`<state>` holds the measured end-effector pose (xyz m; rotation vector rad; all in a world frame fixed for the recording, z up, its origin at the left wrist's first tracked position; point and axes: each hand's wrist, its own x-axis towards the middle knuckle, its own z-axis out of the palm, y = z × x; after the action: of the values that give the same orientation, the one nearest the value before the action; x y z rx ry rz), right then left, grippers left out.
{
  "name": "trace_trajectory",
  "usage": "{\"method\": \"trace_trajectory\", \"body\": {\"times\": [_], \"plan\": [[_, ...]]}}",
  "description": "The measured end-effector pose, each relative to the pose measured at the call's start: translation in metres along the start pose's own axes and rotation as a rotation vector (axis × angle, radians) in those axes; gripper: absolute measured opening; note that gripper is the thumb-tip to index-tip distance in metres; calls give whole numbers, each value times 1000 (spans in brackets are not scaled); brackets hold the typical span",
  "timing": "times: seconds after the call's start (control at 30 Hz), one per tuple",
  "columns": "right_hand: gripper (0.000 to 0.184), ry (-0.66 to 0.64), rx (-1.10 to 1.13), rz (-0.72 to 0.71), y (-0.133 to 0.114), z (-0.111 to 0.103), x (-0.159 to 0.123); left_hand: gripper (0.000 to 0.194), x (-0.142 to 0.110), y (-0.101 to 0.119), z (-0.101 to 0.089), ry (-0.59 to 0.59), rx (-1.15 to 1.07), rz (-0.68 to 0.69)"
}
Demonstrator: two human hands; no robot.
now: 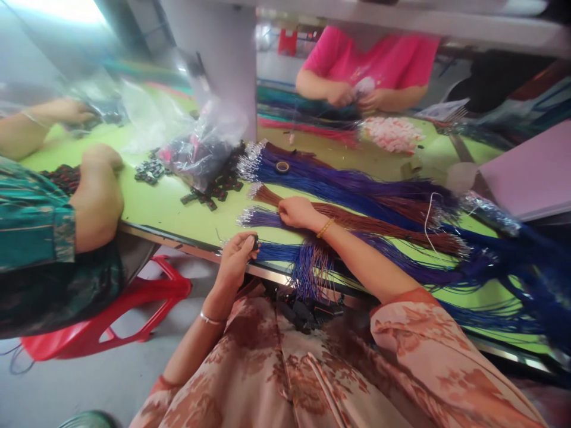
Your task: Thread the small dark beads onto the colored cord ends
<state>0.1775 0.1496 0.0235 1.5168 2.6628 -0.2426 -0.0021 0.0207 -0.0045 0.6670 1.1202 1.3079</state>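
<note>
My left hand (236, 258), at the table's front edge, pinches a small black plastic connector (256, 242) between thumb and fingers. Blue wires (274, 252) lie just right of it. Farther in, my right hand (298, 212) is closed over the brown wire bundle (352, 217) and the purple wires (265, 217); its fingertips are hidden, so I cannot tell what they grip. The wires have silvery terminals at their left ends. Black connectors and wires with finished ends (307, 309) hang in my lap below the edge.
Loose black connectors (214, 193) and a clear plastic bag (200, 148) lie left of the wires. A roll of tape (282, 167) rests on blue wires. One co-worker's arm (98, 190) is at the left; a person in pink (370, 65) works opposite. A red stool (129, 303) stands below.
</note>
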Motion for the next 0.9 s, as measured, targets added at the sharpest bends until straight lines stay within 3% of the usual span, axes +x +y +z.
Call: {"method": "trace_trajectory", "body": {"times": [0.2,0.33,0.7,0.9], "plan": [[23,-33,-17,-30,1,-3,2,37,-1,-1,0,-8,27,11],[21,33,72,-38,4,-1,-6,36,-1,0,-1,-19,21,-5],[11,353,639,-138,-1,7,-32,32,-4,1,1,-24,45,17],[10,326,841,-144,-25,7,-45,33,-3,2,14,-34,-50,6]]}}
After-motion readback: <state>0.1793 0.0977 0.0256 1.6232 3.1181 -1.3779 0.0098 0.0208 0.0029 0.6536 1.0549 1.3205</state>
